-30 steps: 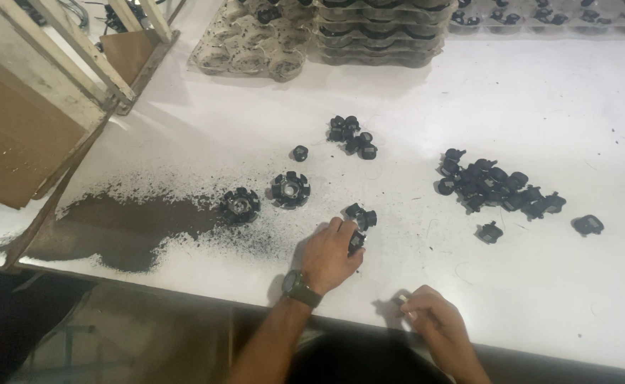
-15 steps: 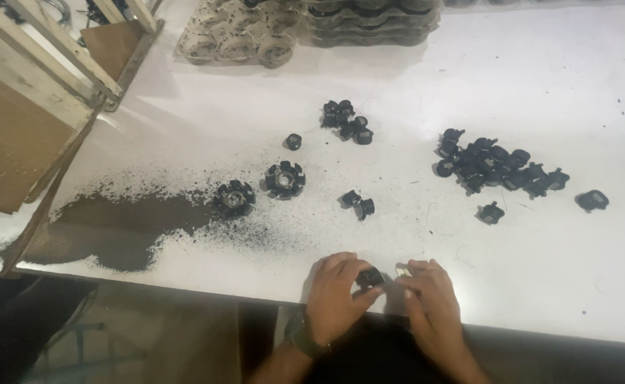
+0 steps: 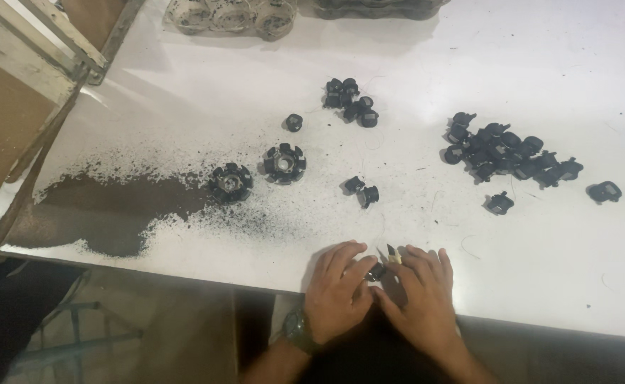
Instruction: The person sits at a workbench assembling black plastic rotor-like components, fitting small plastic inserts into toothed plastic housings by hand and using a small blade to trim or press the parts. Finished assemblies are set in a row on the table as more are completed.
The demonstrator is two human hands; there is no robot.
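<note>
Holding a small black part at the counter's near edge

Left hand (image 3: 337, 290): fingers curled, thumb and forefinger pinched on a small black part (image 3: 376, 271); dark watch (image 3: 297, 329) on the wrist. Right hand (image 3: 421, 296): fingers bent and close together, tips touching the same part from the other side; a thin pale sliver (image 3: 392, 252) pokes up just beside the fingertips, what it is cannot be told. Both hands meet at the near edge of the white counter (image 3: 540, 64), the part held between them just above the surface.

Loose items on the counter: pair of black parts (image 3: 361, 190) nearest the hands, lying side by side; two round toothed black wheels, one (image 3: 284, 163) left of the pair, the other (image 3: 231, 182) further left at the edge of a dark powder spill (image 3: 106, 213); single black part (image 3: 293, 122) beyond the wheels; cluster of black parts (image 3: 350, 105) further back; large heap of black parts (image 3: 508, 153) to the right, with one stray (image 3: 499, 203) below it and one stray (image 3: 604, 191) at its right.

Surroundings: clear plastic trays (image 3: 234, 14) at the far edge; wooden frame (image 3: 35, 64) at the left corner.
</note>
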